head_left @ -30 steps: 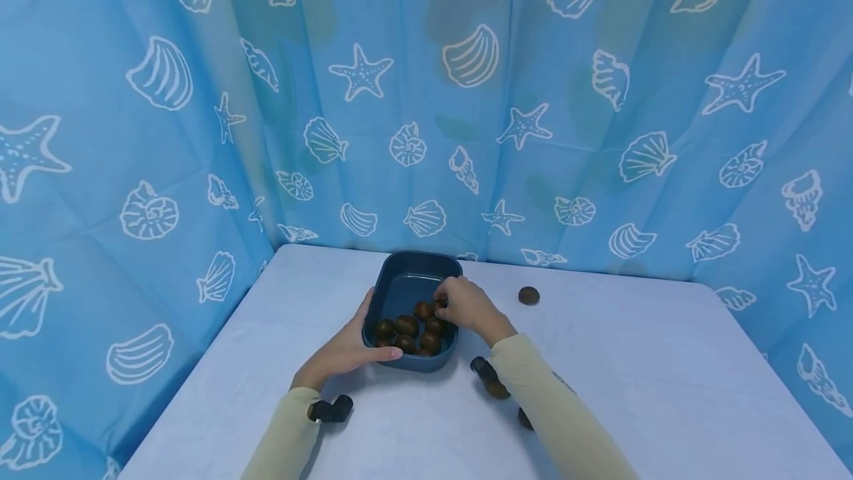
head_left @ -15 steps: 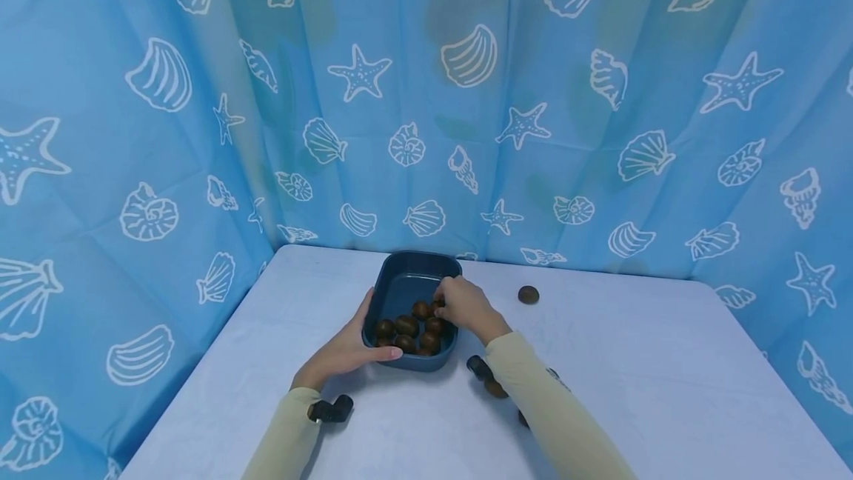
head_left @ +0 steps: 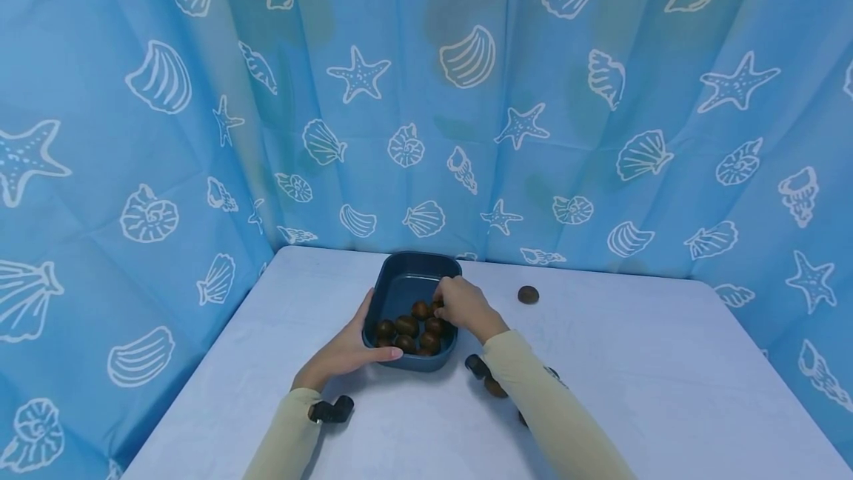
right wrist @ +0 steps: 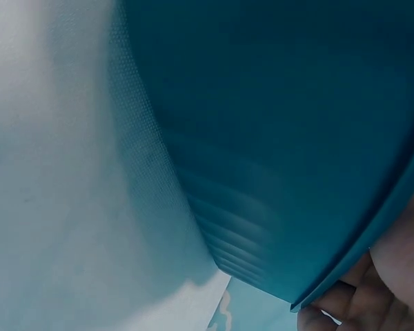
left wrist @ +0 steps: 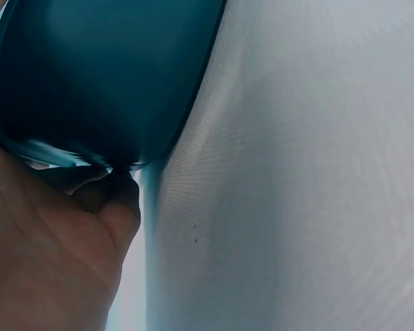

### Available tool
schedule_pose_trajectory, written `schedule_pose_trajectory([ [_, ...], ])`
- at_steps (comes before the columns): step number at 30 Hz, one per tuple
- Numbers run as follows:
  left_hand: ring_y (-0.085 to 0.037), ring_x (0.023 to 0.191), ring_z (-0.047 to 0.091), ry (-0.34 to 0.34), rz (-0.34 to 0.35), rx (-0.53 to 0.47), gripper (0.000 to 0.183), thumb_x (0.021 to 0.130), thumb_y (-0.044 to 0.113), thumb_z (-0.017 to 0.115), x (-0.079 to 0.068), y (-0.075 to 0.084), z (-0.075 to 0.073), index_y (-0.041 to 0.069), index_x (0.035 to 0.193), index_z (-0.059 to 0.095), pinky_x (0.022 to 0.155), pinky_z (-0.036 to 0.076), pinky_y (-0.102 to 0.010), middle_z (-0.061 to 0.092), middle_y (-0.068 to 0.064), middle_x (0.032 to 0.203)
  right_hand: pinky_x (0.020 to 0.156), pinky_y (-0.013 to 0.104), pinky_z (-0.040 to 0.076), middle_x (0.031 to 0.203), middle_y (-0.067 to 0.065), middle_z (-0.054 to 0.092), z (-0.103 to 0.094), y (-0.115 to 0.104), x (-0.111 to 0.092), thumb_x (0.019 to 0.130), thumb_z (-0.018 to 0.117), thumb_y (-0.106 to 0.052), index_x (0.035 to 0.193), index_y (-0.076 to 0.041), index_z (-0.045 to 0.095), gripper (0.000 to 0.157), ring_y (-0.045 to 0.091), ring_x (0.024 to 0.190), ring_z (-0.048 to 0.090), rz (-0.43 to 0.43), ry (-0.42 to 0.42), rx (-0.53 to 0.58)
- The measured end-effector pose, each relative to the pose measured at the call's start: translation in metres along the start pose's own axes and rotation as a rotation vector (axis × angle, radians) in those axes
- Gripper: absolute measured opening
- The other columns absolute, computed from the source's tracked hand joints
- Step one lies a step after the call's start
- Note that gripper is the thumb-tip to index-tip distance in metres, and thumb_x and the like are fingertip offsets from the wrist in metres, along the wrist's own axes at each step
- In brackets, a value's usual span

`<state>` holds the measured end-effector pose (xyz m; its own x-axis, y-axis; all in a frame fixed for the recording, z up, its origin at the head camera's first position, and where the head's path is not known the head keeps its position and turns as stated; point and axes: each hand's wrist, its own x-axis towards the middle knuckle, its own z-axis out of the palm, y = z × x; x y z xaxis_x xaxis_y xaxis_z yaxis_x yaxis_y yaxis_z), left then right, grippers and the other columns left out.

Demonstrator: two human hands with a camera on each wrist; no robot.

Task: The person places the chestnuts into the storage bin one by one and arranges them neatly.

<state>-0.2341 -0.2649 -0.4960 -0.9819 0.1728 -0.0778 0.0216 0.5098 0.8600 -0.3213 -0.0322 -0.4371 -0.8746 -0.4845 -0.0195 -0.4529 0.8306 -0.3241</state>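
A dark blue rectangular bin stands on the white table, several round brown balls gathered in its near half. Gripping the bin's near left corner, my left hand has its thumb over the front rim and fingers along the left side. The left wrist view shows this hand against the bin's outer wall. My right hand reaches over the right rim, its curled fingertips pinching a brown ball, partly hidden by the fingers. From the right wrist, bent fingers show behind the rim of the ribbed wall.
One brown ball lies right of the bin. Another brown ball sits beside the right forearm, and a third brown ball is mostly covered by the sleeve. A blue shell-patterned curtain hangs behind the table.
The right forearm shifts very slightly left, covering more of the third ball. Both hands and the bin otherwise stay in place.
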Motion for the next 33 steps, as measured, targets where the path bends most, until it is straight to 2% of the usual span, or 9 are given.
schedule_pose_trajectory([
  [11, -0.039, 0.162, 0.012, -0.001, -0.007, -0.006, 0.128, 0.080, 0.052, 0.084, -0.002, -0.002, 0.001, 0.030, 0.167, -0.007, 0.124, 0.019, -0.073, 0.004, -0.004, 0.177, 0.088, 0.039, 0.063, 0.109, 0.011, 0.079, 0.001, -0.004, -0.002, 0.091, 0.079, -0.010, 0.109, -0.004, 0.079, 0.019, 0.022, 0.099, 0.075, -0.003, -0.004, -0.002],
  [15, -0.039, 0.162, 0.014, -0.001, -0.005, -0.011, 0.127, 0.081, 0.051, 0.084, -0.002, -0.002, 0.003, 0.029, 0.167, -0.007, 0.124, 0.020, -0.072, 0.005, -0.004, 0.177, 0.093, 0.041, 0.062, 0.115, 0.013, 0.078, 0.001, 0.000, -0.004, 0.094, 0.076, -0.011, 0.116, -0.002, 0.076, 0.024, 0.024, 0.103, 0.074, 0.021, -0.027, 0.072],
  [18, -0.039, 0.162, 0.015, -0.011, -0.007, -0.010, 0.127, 0.081, 0.052, 0.084, -0.002, -0.001, 0.005, 0.031, 0.167, -0.007, 0.124, 0.021, -0.072, 0.006, -0.004, 0.177, 0.102, 0.045, 0.058, 0.126, 0.014, 0.074, -0.001, 0.007, -0.009, 0.096, 0.074, -0.013, 0.124, -0.002, 0.073, 0.031, 0.028, 0.117, 0.070, 0.036, -0.015, 0.155],
  [24, -0.039, 0.162, 0.015, -0.010, -0.009, 0.000, 0.128, 0.080, 0.053, 0.084, 0.000, 0.000, 0.004, 0.032, 0.167, -0.008, 0.123, 0.022, -0.073, 0.005, -0.004, 0.177, 0.111, 0.052, 0.051, 0.138, 0.015, 0.068, -0.024, 0.025, -0.024, 0.097, 0.073, -0.018, 0.133, -0.003, 0.069, 0.040, 0.035, 0.136, 0.059, 0.021, 0.066, 0.269],
  [29, -0.039, 0.162, 0.014, 0.008, -0.003, 0.010, 0.128, 0.080, 0.051, 0.085, 0.000, -0.001, 0.000, 0.030, 0.167, -0.007, 0.124, 0.022, -0.072, 0.005, -0.004, 0.177, 0.109, 0.057, 0.052, 0.140, 0.016, 0.066, -0.049, 0.049, -0.038, 0.099, 0.070, -0.024, 0.135, -0.007, 0.068, 0.040, 0.038, 0.135, 0.058, 0.075, 0.150, 0.317],
  [33, -0.040, 0.162, 0.014, 0.005, -0.006, 0.013, 0.129, 0.080, 0.052, 0.085, 0.001, -0.002, -0.001, 0.030, 0.167, -0.007, 0.123, 0.022, -0.072, 0.005, -0.005, 0.177, 0.102, 0.054, 0.057, 0.138, 0.018, 0.065, -0.062, 0.076, -0.048, 0.101, 0.068, -0.026, 0.134, -0.009, 0.069, 0.037, 0.040, 0.129, 0.060, 0.124, 0.201, 0.367],
])
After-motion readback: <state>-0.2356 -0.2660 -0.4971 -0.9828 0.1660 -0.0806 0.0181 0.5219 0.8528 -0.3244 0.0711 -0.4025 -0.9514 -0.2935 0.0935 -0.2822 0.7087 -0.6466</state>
